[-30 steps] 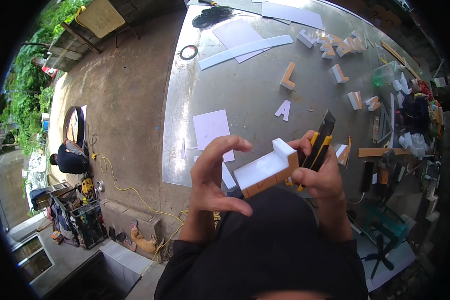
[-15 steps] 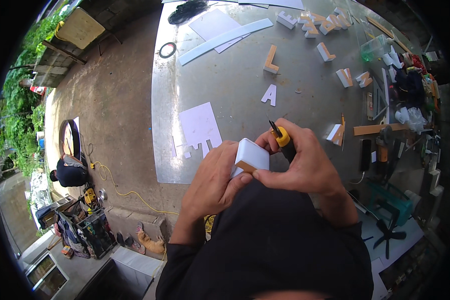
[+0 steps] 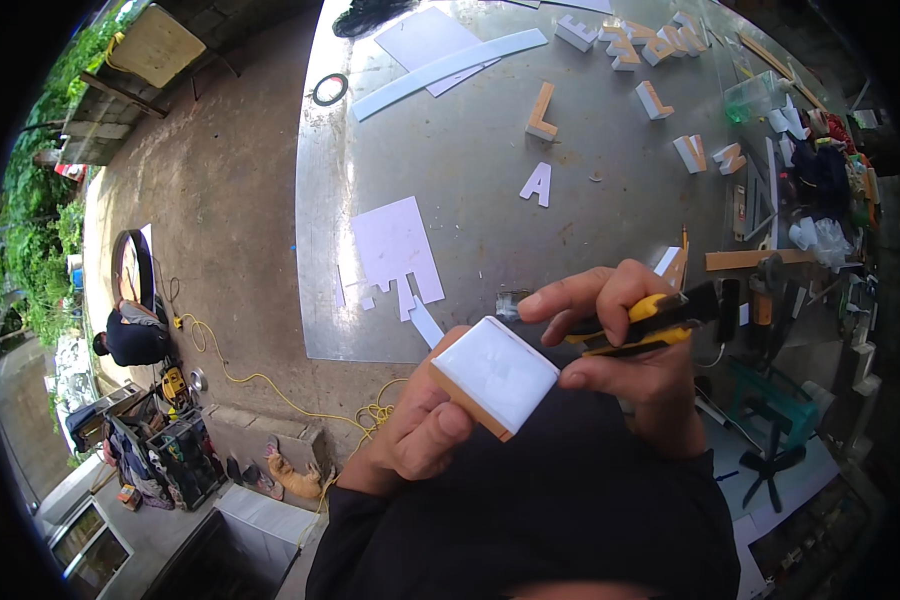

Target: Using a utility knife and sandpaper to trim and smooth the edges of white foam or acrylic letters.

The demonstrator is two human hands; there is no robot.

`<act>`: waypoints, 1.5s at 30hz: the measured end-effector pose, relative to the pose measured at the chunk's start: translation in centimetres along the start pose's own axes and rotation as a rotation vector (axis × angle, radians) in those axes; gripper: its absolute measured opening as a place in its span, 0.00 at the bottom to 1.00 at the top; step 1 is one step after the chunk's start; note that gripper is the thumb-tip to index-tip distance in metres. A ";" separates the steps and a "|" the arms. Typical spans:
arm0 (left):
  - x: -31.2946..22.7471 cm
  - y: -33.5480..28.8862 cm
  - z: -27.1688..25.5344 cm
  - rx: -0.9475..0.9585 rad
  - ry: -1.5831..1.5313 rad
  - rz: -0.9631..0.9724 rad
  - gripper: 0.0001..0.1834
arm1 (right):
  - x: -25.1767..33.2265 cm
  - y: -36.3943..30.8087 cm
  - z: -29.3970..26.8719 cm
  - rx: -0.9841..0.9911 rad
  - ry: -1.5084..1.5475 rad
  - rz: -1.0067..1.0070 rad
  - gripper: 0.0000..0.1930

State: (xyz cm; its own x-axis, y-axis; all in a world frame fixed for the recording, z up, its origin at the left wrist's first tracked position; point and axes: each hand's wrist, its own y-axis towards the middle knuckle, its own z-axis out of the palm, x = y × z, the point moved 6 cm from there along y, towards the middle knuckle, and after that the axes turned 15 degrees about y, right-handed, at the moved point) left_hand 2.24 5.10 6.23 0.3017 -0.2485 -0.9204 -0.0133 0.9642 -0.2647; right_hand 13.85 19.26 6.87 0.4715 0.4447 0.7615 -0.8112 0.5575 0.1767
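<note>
one left hand (image 3: 422, 430) grips a white-and-brown block (image 3: 495, 375) while the right hand (image 3: 648, 380) grasps a black-and-yellow cutter (image 3: 655, 323) nearby.

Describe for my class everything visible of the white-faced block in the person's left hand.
The block has a glossy, roughly square white face, perhaps plastic, and a tan-brown side at its lower left. It is tilted, its face toward the camera, held before the torso by the left hand. The right hand's thumb reaches its right corner; contact is unclear.
</note>
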 end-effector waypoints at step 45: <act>-2.2 -0.1 0.9 -0.120 0.055 0.163 0.37 | -0.5 -1.9 -2.2 -0.239 0.099 -0.095 0.14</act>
State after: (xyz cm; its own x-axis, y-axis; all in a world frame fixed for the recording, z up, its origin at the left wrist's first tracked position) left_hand 2.46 5.65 8.56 0.2335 -0.0980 -0.9674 -0.1717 0.9751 -0.1402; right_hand 15.93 19.53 4.77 0.5828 0.4421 0.6818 -0.6626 0.7443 0.0838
